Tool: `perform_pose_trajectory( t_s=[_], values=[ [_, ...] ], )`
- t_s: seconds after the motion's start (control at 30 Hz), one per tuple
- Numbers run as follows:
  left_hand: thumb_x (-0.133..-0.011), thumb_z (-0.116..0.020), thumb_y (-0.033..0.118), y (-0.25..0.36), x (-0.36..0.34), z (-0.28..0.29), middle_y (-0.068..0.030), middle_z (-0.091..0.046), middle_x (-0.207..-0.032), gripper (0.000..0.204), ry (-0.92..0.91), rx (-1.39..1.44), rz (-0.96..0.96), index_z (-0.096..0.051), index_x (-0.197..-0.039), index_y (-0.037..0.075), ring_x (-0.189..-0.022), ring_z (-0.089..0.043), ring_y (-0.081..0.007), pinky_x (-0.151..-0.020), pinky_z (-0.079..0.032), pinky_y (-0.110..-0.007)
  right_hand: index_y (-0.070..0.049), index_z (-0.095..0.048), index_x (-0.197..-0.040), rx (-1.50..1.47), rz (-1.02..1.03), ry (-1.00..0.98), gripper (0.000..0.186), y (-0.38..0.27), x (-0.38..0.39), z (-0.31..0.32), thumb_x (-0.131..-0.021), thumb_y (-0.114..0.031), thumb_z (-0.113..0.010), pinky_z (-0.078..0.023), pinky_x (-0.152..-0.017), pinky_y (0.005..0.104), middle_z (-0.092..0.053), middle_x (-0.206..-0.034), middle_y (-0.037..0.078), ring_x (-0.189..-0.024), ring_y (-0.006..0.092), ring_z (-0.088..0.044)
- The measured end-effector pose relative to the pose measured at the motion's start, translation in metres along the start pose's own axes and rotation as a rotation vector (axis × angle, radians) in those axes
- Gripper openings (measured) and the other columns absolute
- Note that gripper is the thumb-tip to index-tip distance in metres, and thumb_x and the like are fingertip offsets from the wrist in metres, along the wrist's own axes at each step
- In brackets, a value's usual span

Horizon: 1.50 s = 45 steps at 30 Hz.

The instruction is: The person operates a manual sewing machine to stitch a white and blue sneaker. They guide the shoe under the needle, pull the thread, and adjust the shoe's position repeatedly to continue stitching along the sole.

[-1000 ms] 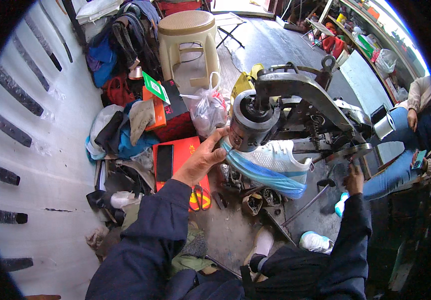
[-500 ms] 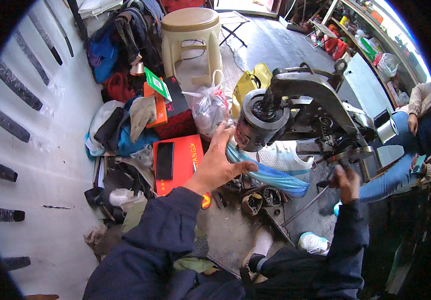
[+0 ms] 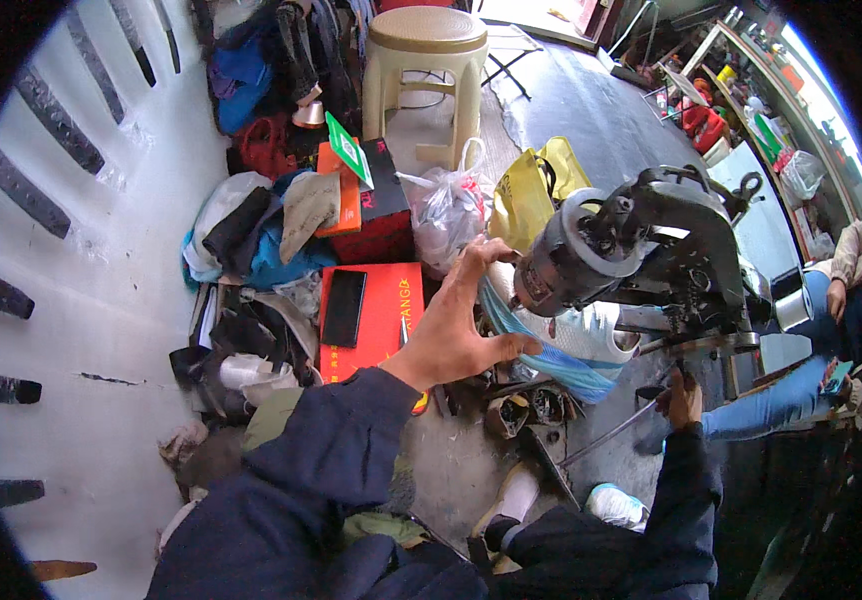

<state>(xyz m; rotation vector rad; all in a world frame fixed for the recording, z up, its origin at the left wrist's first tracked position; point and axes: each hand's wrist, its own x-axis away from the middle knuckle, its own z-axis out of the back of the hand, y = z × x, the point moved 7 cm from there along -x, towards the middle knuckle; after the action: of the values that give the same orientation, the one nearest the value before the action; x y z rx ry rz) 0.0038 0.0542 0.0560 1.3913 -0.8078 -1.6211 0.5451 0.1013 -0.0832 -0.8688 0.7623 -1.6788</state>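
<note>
My left hand (image 3: 466, 320) grips the front of a white-and-blue sneaker (image 3: 571, 365), fingers over the toe and thumb along the striped sole. The shoe sits under the dark metal cylinder head of a hand sewing machine (image 3: 671, 230), which hides part of its upper. My right hand (image 3: 684, 398) is curled below the machine's handwheel (image 3: 726, 342) on the right, apparently around its crank handle, which is mostly hidden by the fingers.
A seated person (image 3: 781, 400) in jeans is at the right. A red box (image 3: 366, 340) with a black phone (image 3: 344, 305), a plastic bag (image 3: 446, 220), a yellow bag (image 3: 521, 210), a stool (image 3: 423, 30) and piled bags surround the machine. A white spool (image 3: 794, 308) is at the machine's right.
My left hand has shifted right along the shoe and spread its thumb over the sole. My right hand has moved down and left. The view has shifted.
</note>
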Motion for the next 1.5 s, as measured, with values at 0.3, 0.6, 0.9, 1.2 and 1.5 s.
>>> perform_pose_trajectory(
  t_s=[0.3,0.6,0.9,1.2,1.5],
  values=[
    [-0.074,-0.09,0.024,0.005,-0.002,0.001,-0.0123,-0.045,-0.151,0.096,-0.051,0.112,-0.006,-0.037,-0.154,0.014,-0.144,-0.043,-0.0309,-0.123,-0.028,-0.042,-0.002,-0.056,-0.095,-0.034,-0.069,-0.068,0.049,-0.022,0.012,-0.02,-0.105,-0.05,-0.055,-0.043,-0.039,0.0323,-0.066,-0.062,0.014,-0.046,0.0211,-0.063],
    [-0.092,-0.056,0.001,-0.031,0.004,0.008,-0.0046,-0.068,-0.119,0.025,0.039,0.662,0.263,-0.073,-0.111,0.006,-0.119,-0.058,-0.0142,-0.113,-0.036,-0.032,-0.004,-0.056,-0.088,-0.103,-0.066,-0.054,0.047,-0.013,0.006,-0.016,-0.106,-0.047,-0.054,-0.043,-0.039,0.0325,-0.064,-0.061,0.014,-0.044,0.022,-0.061],
    [-0.102,-0.057,0.01,-0.053,0.02,-0.024,-0.003,-0.066,-0.118,0.029,0.035,0.614,0.463,-0.063,-0.13,0.003,-0.108,-0.059,-0.0097,-0.098,-0.047,-0.027,0.0,-0.068,-0.116,-0.061,-0.024,-0.047,0.035,-0.053,0.027,-0.013,-0.1,-0.032,-0.07,-0.049,-0.069,0.0339,-0.069,-0.096,0.007,-0.078,0.0168,-0.06],
    [-0.095,-0.064,0.002,-0.041,0.016,-0.011,-0.0029,-0.067,-0.111,0.032,0.084,0.557,0.405,-0.065,-0.127,0.006,-0.1,-0.062,-0.009,-0.092,-0.051,-0.027,-0.003,-0.066,-0.108,-0.169,0.22,0.311,0.026,-0.093,-0.001,0.119,-0.105,-0.029,-0.063,-0.046,-0.058,0.0315,-0.061,-0.076,0.003,-0.065,0.0155,-0.058],
    [-0.091,-0.067,0.001,-0.04,0.014,-0.007,-0.0025,-0.066,-0.111,0.03,0.109,0.419,0.301,-0.064,-0.121,0.004,-0.099,-0.062,-0.0086,-0.09,-0.052,-0.028,-0.005,-0.061,-0.094,-0.078,-0.077,-0.055,0.039,0.007,-0.011,0.016,-0.105,-0.042,-0.06,-0.048,-0.047,0.0353,-0.062,-0.062,0.009,-0.049,0.0235,-0.063]
  ],
)
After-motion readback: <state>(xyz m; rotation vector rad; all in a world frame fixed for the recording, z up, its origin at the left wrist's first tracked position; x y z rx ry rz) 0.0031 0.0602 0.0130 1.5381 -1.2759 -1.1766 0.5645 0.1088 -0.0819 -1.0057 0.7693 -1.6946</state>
